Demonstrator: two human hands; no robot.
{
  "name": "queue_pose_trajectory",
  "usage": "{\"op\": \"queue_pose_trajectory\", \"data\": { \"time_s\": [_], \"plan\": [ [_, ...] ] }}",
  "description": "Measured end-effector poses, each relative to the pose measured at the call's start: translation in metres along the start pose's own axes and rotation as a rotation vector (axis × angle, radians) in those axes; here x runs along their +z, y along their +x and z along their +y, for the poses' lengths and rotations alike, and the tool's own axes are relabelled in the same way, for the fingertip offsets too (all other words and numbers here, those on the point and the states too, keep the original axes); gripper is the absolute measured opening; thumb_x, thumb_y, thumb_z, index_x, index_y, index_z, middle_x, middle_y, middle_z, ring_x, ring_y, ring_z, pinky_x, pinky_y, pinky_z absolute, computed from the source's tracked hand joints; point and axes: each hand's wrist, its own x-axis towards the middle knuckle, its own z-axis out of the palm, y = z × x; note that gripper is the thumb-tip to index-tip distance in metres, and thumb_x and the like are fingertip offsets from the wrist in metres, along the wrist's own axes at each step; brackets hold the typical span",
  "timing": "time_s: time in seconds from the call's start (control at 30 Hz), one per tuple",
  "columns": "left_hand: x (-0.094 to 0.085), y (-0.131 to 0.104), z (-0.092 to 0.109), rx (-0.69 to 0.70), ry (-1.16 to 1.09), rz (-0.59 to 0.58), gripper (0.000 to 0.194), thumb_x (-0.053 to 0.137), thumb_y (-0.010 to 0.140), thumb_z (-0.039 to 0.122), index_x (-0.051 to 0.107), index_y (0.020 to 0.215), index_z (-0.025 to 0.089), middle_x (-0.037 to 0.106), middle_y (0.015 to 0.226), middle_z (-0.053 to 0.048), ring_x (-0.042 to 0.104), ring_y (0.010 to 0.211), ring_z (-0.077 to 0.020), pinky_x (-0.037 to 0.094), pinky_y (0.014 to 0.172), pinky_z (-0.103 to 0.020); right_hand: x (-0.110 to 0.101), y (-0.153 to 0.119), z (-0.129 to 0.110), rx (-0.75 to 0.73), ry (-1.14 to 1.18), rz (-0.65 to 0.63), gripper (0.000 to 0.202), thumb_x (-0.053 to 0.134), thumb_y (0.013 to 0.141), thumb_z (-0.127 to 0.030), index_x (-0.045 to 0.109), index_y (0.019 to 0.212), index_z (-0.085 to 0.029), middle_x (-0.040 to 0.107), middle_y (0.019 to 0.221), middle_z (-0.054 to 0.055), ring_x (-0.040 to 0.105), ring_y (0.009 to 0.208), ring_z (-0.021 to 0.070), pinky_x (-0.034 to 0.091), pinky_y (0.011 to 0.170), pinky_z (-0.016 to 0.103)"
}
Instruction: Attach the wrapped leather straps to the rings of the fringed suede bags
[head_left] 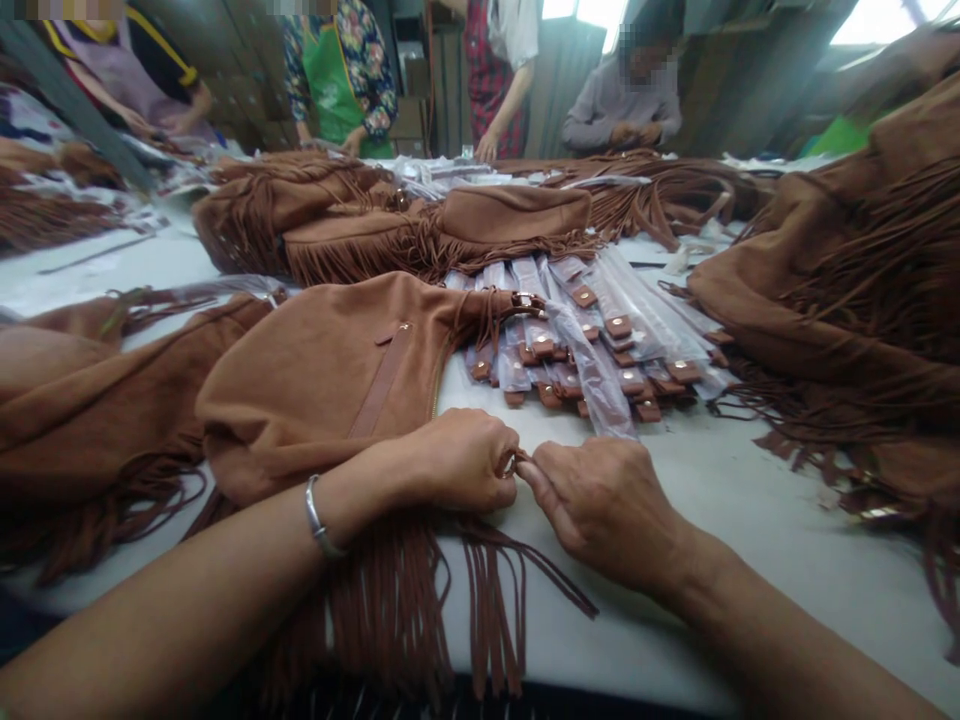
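Fringed bag (315, 350), brown, gold-zipped, left grip (469, 460) and right grip (604, 505) pinching thin strip (522, 459)

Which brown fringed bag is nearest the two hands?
The front-centre bag, with its zipper behind the left hand and a slanted darker strip on its side. The left bag, rear bags and pile at right lie farther off.

White table (727, 480), brown fringed bag (322, 360), similar bags (517, 215) around it, plastic-sleeved brown pieces (619, 328)
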Motion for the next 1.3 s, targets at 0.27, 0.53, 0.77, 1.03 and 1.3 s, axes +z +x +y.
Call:
{"op": "queue_pose_trajectory", "data": {
  "time_s": [0.27, 0.53, 0.77, 1.03, 1.3],
  "plan": [
    [0.006, -0.001, 0.018, -0.054, 0.161, 0.058, 0.017, 0.05, 0.071, 0.03, 0.06, 0.072, 0.015, 0.066, 0.069, -0.009, 0.061, 0.061, -0.021, 0.041, 0.055, -0.027, -0.007, 0.002, 0.004, 0.143, 0.176, -0.292, 0.022, 0.048, 0.086, -0.032, 0.06, 0.074, -0.02, 0.067, 0.068, 0.002, 0.06, 0.059, 0.0179, 0.017, 0.049, 0.027],
    [0.003, 0.003, 0.014, -0.13, 0.171, 0.085, 0.013, 0.049, 0.067, 0.021, 0.061, 0.069, 0.016, 0.066, 0.067, -0.008, 0.06, 0.059, -0.0214, 0.038, 0.051, -0.025, 0.025, 0.0, 0.002, 0.033, -0.099, -0.018, 0.003, 0.05, 0.079, -0.015, 0.05, 0.078, -0.018, 0.064, 0.062, 0.0, 0.06, 0.047, 0.0159, 0.014, 0.043, 0.03],
    [-0.005, -0.007, 0.004, 0.004, 0.011, 0.055, 0.012, 0.049, 0.066, 0.023, 0.06, 0.065, 0.017, 0.06, 0.056, -0.001, 0.047, 0.047, -0.0112, 0.026, 0.044, -0.02, 0.012, -0.007, -0.008, 0.032, 0.044, 0.079, 0.014, 0.043, 0.086, -0.019, 0.05, 0.074, -0.017, 0.06, 0.058, 0.002, 0.055, 0.05, 0.0158, 0.019, 0.052, 0.029],
    [-0.002, -0.001, -0.004, 0.086, -0.085, -0.068, 0.011, 0.05, 0.065, 0.023, 0.058, 0.062, 0.017, 0.054, 0.052, 0.001, 0.044, 0.045, -0.0095, 0.026, 0.044, -0.02, 0.002, -0.003, 0.005, -0.065, 0.141, -0.014, 0.022, 0.04, 0.089, -0.025, 0.055, 0.076, -0.015, 0.059, 0.06, 0.004, 0.053, 0.053, 0.0168, 0.02, 0.054, 0.029],
    [0.002, 0.0, 0.017, -0.238, 0.164, 0.148, 0.025, 0.046, 0.074, 0.037, 0.058, 0.073, 0.015, 0.063, 0.07, -0.009, 0.058, 0.065, -0.0229, 0.041, 0.061, -0.032, -0.006, -0.001, -0.003, 0.131, 0.159, 0.03, 0.024, 0.044, 0.086, -0.028, 0.051, 0.066, -0.017, 0.056, 0.051, 0.001, 0.052, 0.045, 0.0153, 0.02, 0.051, 0.029]
  ]
}}
